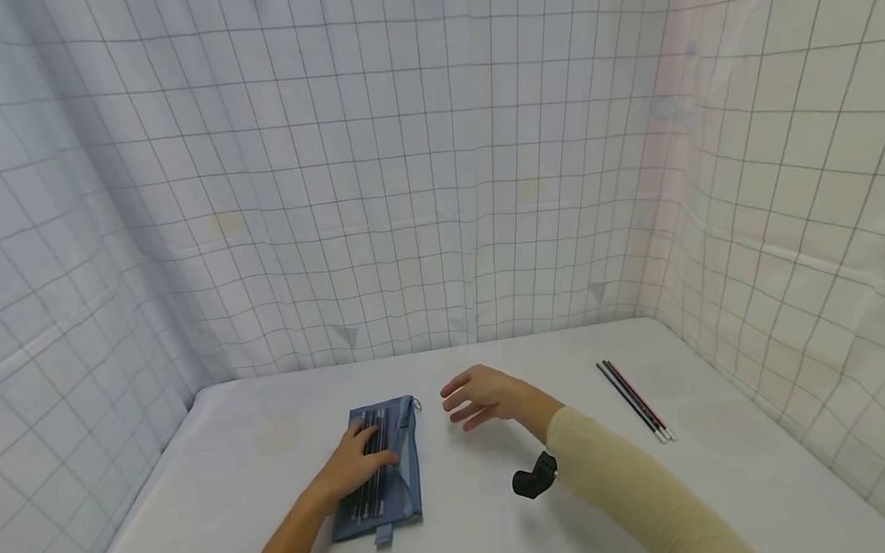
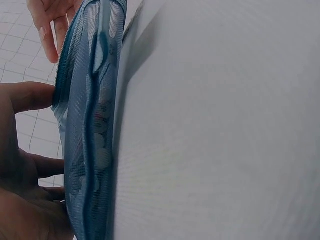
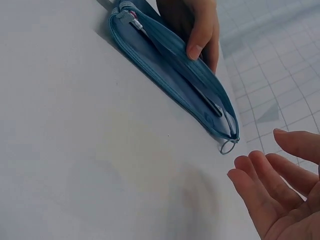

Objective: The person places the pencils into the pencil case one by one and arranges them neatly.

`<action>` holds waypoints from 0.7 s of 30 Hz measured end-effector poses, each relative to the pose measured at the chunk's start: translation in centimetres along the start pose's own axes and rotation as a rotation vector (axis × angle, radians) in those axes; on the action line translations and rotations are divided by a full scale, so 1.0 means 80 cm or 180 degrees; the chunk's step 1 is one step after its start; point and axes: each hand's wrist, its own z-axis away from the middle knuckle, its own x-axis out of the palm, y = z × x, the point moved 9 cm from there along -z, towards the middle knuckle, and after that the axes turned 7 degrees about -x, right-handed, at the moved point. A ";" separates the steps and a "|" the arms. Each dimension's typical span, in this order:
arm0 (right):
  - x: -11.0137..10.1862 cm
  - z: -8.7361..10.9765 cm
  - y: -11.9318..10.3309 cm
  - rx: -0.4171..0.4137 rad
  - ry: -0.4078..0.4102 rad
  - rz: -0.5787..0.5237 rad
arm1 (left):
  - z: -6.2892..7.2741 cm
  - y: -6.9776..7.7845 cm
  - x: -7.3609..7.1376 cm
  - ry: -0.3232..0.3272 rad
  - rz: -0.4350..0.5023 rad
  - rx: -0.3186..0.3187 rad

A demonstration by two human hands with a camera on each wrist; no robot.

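A blue mesh pencil case [image 1: 411,478] lies on the table with several pencils [image 1: 378,480] showing through its mesh. My left hand [image 1: 354,461] rests on top of it, fingers spread and thumb at the zip edge. In the right wrist view the zipped opening [image 3: 170,85] gapes, and one dark pencil [image 3: 207,102] shows inside. A ring pull [image 3: 228,146] hangs at the case's end. Just right of the case, my right hand [image 1: 486,395] hovers over the table with loosely bent fingers and nothing in them.
Several pencils [image 1: 632,400] with white ends, dark and red, lie side by side toward the right of the white table [image 1: 271,452]. Grid-patterned curtains [image 1: 438,185] stand behind the table and along both sides. A black wrist camera [image 1: 536,476] sticks out from the right sleeve.
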 end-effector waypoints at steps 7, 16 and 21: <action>-0.023 0.005 0.004 -0.0012 0.0043 0.0088 | 0.001 0.000 -0.001 -0.0036 0.0035 0.0036; -0.059 0.012 0.016 0.0030 0.0150 0.0207 | -0.004 -0.003 0.000 -0.0013 0.0018 0.0069; -0.075 0.019 0.020 0.0045 0.0266 0.0211 | -0.004 -0.003 -0.001 -0.0001 0.0014 0.0067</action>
